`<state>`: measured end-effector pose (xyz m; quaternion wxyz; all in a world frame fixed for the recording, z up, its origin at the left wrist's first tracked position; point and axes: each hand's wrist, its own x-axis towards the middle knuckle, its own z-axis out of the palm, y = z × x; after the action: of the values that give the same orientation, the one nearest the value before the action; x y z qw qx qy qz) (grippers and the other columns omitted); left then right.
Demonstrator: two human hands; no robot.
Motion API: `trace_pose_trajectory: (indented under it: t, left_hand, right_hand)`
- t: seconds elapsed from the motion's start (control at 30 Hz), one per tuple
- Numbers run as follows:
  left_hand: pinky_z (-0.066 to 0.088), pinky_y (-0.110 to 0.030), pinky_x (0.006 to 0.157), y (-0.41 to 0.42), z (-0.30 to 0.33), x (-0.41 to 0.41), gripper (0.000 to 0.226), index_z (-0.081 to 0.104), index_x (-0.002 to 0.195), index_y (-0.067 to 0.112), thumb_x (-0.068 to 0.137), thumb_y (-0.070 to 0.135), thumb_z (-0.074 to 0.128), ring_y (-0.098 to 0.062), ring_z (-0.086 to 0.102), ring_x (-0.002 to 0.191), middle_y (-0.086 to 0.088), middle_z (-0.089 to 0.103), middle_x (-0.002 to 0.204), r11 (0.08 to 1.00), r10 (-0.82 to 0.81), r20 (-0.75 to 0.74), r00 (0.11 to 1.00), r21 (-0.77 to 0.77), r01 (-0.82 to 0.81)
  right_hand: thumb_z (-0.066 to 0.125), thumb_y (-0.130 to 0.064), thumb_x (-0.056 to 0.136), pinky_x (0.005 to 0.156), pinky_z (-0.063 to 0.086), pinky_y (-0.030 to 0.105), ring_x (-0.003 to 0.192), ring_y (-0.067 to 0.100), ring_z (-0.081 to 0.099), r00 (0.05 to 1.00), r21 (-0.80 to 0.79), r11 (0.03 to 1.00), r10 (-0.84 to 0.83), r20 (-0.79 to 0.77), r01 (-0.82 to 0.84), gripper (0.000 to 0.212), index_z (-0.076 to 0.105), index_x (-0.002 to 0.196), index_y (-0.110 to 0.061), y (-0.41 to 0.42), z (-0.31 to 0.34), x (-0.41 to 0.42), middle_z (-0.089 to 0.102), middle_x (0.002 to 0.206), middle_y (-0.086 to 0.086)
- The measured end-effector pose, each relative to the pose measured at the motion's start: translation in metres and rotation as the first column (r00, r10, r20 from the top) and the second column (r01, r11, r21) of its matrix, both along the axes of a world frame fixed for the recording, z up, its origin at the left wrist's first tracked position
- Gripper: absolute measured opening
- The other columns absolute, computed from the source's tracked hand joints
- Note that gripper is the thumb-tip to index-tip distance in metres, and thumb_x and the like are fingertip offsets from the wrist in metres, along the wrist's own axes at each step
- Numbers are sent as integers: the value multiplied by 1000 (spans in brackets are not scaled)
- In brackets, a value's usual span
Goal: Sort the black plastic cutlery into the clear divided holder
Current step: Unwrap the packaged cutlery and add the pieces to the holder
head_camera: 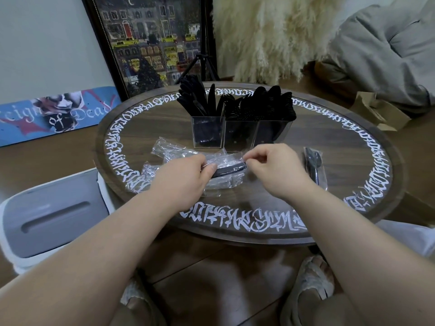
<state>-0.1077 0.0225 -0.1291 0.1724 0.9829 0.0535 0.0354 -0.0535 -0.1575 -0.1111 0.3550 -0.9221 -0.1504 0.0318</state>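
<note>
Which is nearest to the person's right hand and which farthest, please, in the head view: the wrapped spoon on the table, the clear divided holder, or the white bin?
From the right hand:
1. Wrapped spoon, lying on the table just to its right.
2. Clear divided holder, standing behind it, toward the table's far side.
3. White bin, on the floor off the table's left edge, beyond the left hand.

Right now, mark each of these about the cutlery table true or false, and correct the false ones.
1. Both hands hold a clear wrapper with black cutlery inside. True: left hand and right hand pinch the clear wrapper.
2. The clear divided holder is empty. False: black cutlery stands in it.
3. A wrapped spoon lies right of the right hand. True.
4. The holder lies tipped over. False: it stands upright on the round table.
</note>
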Motion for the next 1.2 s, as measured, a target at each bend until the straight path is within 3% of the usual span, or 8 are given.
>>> trace_pose_trajectory:
  t: [0.4,0.53,0.63,0.7,0.83,0.93,1.07,1.2]
  left_hand:
    - [45,-33,62,-1,1,-2,27,49,115,22,100,40,36,-12,57,67,6,61,73,992,-61,57,996,-104,67]
    - [41,-33,93,4,2,-1,35,48,132,18,98,27,44,-18,52,111,3,59,117,992,-43,212,976,-107,67]
    - [35,-36,101,20,5,4,43,45,136,16,94,14,44,-23,43,126,-4,50,136,984,146,226,963,-131,-118]
    - [40,-33,92,28,4,6,46,42,139,17,93,13,43,-24,51,118,-5,54,133,950,256,114,960,-213,-228]
    - [40,-23,55,33,0,8,32,55,125,19,96,17,45,-9,58,71,5,69,89,897,284,-10,959,-352,-269]
    - [40,-25,61,32,2,8,20,61,111,19,93,18,51,-8,55,68,11,65,77,907,287,71,955,-340,-247]
    - [39,-27,75,28,3,9,14,55,105,20,93,25,55,-13,55,87,10,60,94,888,320,54,946,-365,-280]
    - [39,-28,67,28,-2,11,12,49,102,21,91,17,54,-13,58,81,3,68,91,874,306,74,949,-418,-249]
  right_hand:
    - [60,-8,89,54,41,16,49,0,53,936,309,950,76,-344,36,19,66,87,-25,-1,-4,2,63,68,-4]
    - [61,-4,89,52,41,18,50,4,50,940,377,920,28,-340,109,20,68,83,-22,-4,-2,5,61,66,-4]
    - [60,-5,89,53,39,22,52,9,49,935,426,874,-82,-344,233,17,69,83,-19,-9,-3,12,62,71,-2]
    - [60,-4,89,50,37,22,51,9,46,927,445,849,-126,-353,285,18,68,81,-19,-13,-4,16,59,68,-3]
    - [59,-3,89,46,36,18,51,10,46,914,461,827,-145,-380,323,19,66,80,-18,-13,-6,16,56,66,-4]
    - [59,-2,90,43,36,17,52,10,47,903,487,802,-143,-405,346,19,66,79,-17,-13,-7,17,57,69,-2]
    - [61,-3,89,47,38,22,54,10,48,895,511,787,-113,-432,346,16,67,80,-14,-12,-6,17,59,69,-1]
    - [62,-5,89,51,40,23,55,10,52,888,511,790,-90,-450,339,14,66,82,-15,-11,-8,18,60,70,-1]
